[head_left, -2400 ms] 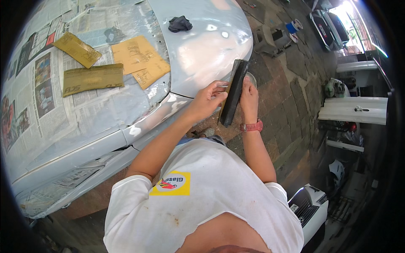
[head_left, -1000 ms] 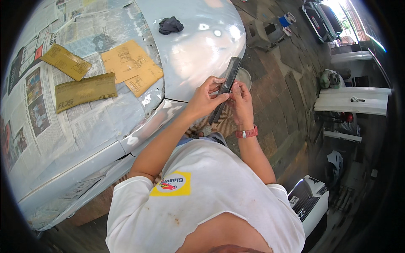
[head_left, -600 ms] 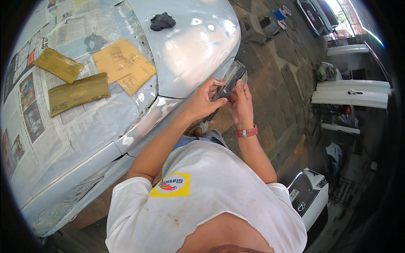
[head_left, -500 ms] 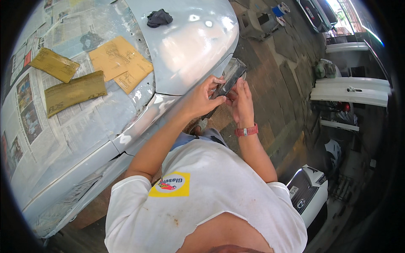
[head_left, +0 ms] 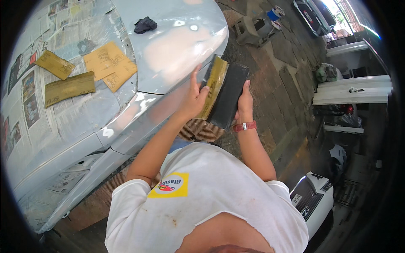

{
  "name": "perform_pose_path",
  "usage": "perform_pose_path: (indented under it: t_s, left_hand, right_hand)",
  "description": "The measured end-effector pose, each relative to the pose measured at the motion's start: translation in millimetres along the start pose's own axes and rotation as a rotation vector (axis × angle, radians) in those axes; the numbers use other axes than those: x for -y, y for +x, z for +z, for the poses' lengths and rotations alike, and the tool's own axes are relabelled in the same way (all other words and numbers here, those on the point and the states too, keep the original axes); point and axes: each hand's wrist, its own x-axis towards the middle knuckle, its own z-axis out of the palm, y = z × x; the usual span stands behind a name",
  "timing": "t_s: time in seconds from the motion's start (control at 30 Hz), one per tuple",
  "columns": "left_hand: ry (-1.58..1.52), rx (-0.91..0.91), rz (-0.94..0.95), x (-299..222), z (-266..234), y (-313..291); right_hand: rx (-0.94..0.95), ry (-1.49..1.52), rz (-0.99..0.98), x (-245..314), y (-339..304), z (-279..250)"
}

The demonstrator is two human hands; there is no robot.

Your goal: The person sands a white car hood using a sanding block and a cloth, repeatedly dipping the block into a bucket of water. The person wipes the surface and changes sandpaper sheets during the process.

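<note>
My left hand (head_left: pixel 197 96) grips a strip of yellow-backed sandpaper (head_left: pixel 216 86), thumb lying on its yellow side. Right beside the strip, a flat black rectangular sanding block (head_left: pixel 230 96) is held along its far edge by my right hand (head_left: pixel 244 102), which has a red watch on the wrist. Whether the strip and the block are joined cannot be told. Both hands are close to the side of a grey-primed car panel (head_left: pixel 198 23) with a pinkish sanded patch (head_left: pixel 173 49). On the panel rests a crumpled black cloth (head_left: pixel 145 25).
Newspaper (head_left: pixel 55 122) under clear film covers the car surface at left. Sandpaper sheets (head_left: pixel 110 65) and two folded darker pieces (head_left: pixel 69 88) lie on it. A grey stool (head_left: pixel 251 31) stands beyond the panel, and a white car's front (head_left: pixel 310 198) is at lower right.
The sanding block has turned so its broad black face shows, and the yellow strip has come into sight beside it. My hands have moved apart. The view has shifted slightly.
</note>
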Motion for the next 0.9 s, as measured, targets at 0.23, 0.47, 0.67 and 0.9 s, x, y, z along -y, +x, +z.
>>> perform_pose_path:
  t_s: [0.23,0.47,0.67,0.9]
  left_hand:
    - [0.502,0.151,0.018,7,84,-3]
    - [0.253,0.156,-0.200,38,210,-27]
    - [-0.182,-0.025,-0.522,43,251,-33]
    - [-0.331,0.102,-0.623,46,290,-38]
  right_hand:
    - [0.253,0.145,-0.126,0,7,-98]
    - [0.228,0.207,-0.206,-18,11,-176]
    - [0.215,-0.015,-0.193,-9,25,-278]
    - [0.510,0.263,-0.030,4,16,-352]
